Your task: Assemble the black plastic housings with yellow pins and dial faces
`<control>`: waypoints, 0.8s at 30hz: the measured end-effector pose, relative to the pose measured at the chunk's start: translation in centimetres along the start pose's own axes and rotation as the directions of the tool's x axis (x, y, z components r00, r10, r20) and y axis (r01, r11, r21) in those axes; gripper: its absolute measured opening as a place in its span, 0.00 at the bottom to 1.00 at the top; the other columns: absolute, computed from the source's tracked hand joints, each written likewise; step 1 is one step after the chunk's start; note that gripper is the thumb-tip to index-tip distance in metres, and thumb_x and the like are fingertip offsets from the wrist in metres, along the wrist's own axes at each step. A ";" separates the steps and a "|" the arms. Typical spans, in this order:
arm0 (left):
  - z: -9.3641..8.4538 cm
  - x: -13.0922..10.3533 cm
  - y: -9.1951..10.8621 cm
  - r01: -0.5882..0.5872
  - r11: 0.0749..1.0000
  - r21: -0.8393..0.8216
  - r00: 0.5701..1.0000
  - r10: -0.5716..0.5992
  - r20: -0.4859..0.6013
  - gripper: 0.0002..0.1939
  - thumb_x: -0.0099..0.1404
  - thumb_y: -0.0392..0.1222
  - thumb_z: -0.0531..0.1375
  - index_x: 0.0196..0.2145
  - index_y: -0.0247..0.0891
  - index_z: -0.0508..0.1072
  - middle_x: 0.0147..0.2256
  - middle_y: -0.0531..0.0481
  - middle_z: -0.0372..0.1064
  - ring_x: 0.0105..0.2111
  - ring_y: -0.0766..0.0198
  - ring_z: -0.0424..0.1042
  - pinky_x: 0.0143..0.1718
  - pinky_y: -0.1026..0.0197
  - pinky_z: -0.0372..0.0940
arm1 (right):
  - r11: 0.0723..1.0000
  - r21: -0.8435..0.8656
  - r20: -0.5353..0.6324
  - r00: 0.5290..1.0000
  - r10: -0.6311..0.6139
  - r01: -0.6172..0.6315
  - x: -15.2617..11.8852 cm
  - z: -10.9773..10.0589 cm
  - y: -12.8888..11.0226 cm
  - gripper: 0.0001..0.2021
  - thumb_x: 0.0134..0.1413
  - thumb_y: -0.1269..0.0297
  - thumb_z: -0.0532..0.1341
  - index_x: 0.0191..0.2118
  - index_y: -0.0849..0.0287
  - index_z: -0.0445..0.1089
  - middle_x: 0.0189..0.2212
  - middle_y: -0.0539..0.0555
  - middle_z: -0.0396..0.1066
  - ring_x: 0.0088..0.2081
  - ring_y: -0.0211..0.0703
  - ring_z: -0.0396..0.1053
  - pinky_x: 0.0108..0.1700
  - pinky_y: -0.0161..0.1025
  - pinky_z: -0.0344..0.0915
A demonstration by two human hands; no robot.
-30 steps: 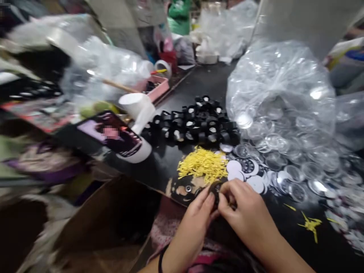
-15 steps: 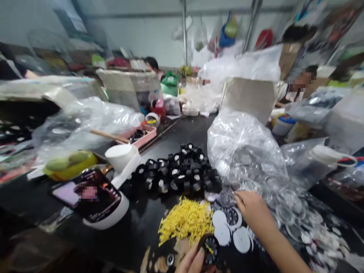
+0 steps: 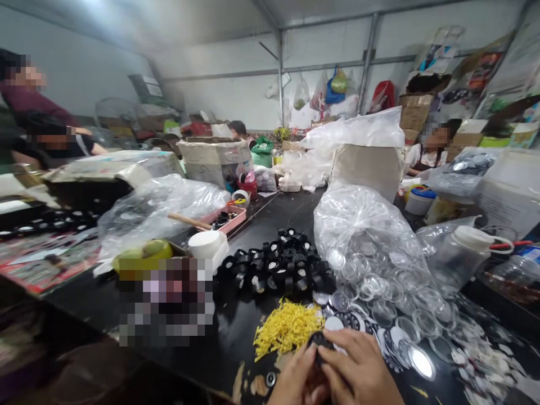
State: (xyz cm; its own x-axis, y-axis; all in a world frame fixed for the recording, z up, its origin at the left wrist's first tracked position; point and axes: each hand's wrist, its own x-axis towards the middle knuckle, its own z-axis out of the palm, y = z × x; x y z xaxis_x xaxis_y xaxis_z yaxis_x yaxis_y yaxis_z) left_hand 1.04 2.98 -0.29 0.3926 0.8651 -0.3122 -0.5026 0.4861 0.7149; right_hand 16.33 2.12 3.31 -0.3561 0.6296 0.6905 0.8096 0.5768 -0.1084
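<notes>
Close to the table's near edge, my left hand (image 3: 295, 376) and my right hand (image 3: 358, 368) meet around a small black round clock (image 3: 319, 341). Fingers of both hands are closed on its rim and cover most of it. Whether a clear cover is also between the fingers is hidden. Just beyond lies a heap of thin yellow plastic pieces (image 3: 289, 327). Round white and black printed dials (image 3: 334, 324) lie past my right fingers. Many clear round covers (image 3: 383, 312) spread out to the right. Behind the yellow heap are piled black round cases (image 3: 270, 273).
A clear plastic bag (image 3: 358, 216) of covers stands behind the loose ones. At left are a white cup (image 3: 205, 244), a pink tray (image 3: 230, 221) and a blurred-out device (image 3: 169, 295). Small white scraps (image 3: 489, 360) lie at right. Other people sit around the table.
My right hand has come back from the clear covers to join the left at the clock. The head view has tilted up, showing more wall and people at left.
</notes>
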 end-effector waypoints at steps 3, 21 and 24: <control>1.1 -2.0 0.1 -0.088 0.992 0.087 0.995 0.092 -0.048 0.26 0.57 0.55 0.65 0.50 0.40 0.75 0.53 0.41 0.72 0.53 0.49 0.72 0.53 0.52 0.68 | 0.921 0.224 0.084 0.948 0.307 -0.318 1.1 -1.7 -1.5 0.09 0.63 0.62 0.55 0.37 0.54 0.72 0.36 0.51 0.76 0.38 0.40 0.73 0.41 0.37 0.66; 1.8 -9.2 3.0 -0.377 0.619 0.689 0.926 0.267 0.267 0.23 0.66 0.43 0.56 0.58 0.38 0.67 0.49 0.45 0.75 0.51 0.55 0.72 0.57 0.53 0.62 | 0.812 0.257 0.255 0.848 0.466 -0.524 2.2 -4.0 -6.9 0.23 0.67 0.51 0.44 0.23 0.55 0.58 0.20 0.49 0.63 0.26 0.39 0.60 0.31 0.36 0.54; -0.5 -11.4 3.8 -0.292 0.621 0.727 0.956 0.194 0.219 0.23 0.65 0.44 0.56 0.58 0.41 0.69 0.54 0.45 0.72 0.56 0.53 0.68 0.61 0.53 0.58 | 0.825 0.326 0.327 0.873 0.361 -0.463 1.4 -4.7 -7.0 0.22 0.66 0.52 0.48 0.24 0.55 0.64 0.20 0.48 0.67 0.24 0.38 0.65 0.28 0.34 0.59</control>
State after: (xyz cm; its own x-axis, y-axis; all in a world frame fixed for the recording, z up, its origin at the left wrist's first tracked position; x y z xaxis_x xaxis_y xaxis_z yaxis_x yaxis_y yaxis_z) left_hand -5.75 -4.91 5.67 0.4461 0.8947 -0.0228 0.1326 -0.0408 0.9903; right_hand 12.34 -3.47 8.41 -0.1714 0.9283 0.3300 0.6804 0.3538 -0.6418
